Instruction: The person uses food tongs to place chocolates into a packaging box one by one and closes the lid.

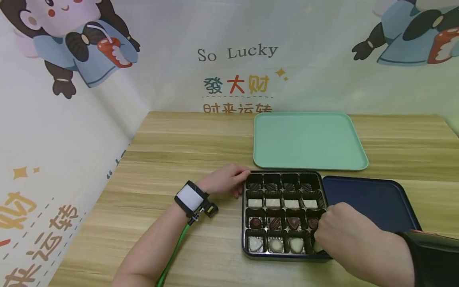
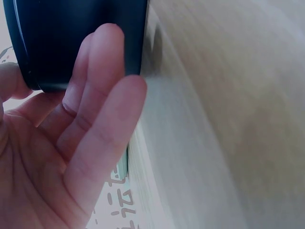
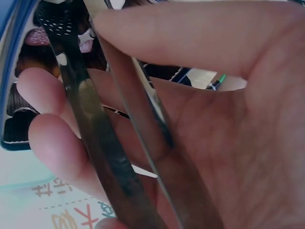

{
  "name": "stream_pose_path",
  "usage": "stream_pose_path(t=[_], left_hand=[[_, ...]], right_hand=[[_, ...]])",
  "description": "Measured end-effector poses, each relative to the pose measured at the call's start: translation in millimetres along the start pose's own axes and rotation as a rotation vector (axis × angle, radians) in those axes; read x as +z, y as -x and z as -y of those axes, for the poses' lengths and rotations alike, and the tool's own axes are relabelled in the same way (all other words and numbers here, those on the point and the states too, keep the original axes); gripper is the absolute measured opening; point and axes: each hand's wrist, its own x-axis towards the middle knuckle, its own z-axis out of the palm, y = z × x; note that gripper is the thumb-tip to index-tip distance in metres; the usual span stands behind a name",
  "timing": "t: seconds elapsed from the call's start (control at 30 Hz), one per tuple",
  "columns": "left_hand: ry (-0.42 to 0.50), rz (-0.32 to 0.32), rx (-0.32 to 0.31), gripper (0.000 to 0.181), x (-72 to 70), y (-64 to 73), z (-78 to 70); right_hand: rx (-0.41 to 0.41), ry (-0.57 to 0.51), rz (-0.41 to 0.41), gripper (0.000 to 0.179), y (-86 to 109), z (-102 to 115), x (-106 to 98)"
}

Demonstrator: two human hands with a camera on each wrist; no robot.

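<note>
A dark box (image 1: 283,257) of chocolates lies on the table, divided into square compartments. Dark striped chocolates (image 1: 271,187) fill its far row, then white blocks (image 1: 273,203), brown and reddish chocolates (image 1: 294,223), and white shaped pieces (image 1: 255,244) in front. My left hand (image 1: 224,179) touches the box's far left corner, its fingers fairly straight along the side wall in the left wrist view. Over the box's right side, my right hand (image 1: 346,235) holds metal tongs (image 3: 107,143), their perforated end among the chocolates. Whether the tongs grip a piece is hidden.
A mint green tray (image 1: 308,139) lies behind the box. To the right is a dark blue lid (image 1: 373,203), partly under my right forearm. A printed cloth (image 1: 236,32) hangs along the back and left of the wooden table (image 1: 179,143).
</note>
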Motion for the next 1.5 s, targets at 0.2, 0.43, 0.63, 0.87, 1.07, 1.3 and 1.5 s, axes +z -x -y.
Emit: stream_pose_path(t=[0.2, 0.43, 0.63, 0.87, 1.07, 1.3, 1.5], left_hand=[[-0.003, -0.006, -0.01, 0.034, 0.4, 0.1, 1.3], [-0.02, -0.01, 0.003, 0.034, 0.0, -1.3, -1.4], [-0.019, -0.013, 0.004, 0.033, -0.8, -2.0, -2.6], [-0.018, -0.009, 0.009, 0.032, -0.8, -2.6, -2.6], [-0.027, -0.012, 0.008, 0.033, -0.4, -4.0, -2.4], [0.001, -0.012, 0.0, 0.033, -0.2, -2.6, -0.9], [-0.017, -0.015, -0.001, 0.034, 1.3, -2.1, -1.5]], right_hand=[[-0.031, 0.006, 0.059, 0.048, -3.0, -3, -6], [-0.031, -0.118, 0.042, 0.054, 1.2, -11, -5], [-0.021, -0.201, 0.007, 0.051, 6.4, -18, -3], [-0.018, -0.216, 0.037, 0.046, 10.4, -21, -6], [-0.013, -0.175, 0.027, 0.041, 13.1, -26, -3], [-0.051, -0.164, 0.036, 0.044, 5.5, -19, 2], [-0.026, -0.084, -0.017, 0.049, 0.6, -11, 0]])
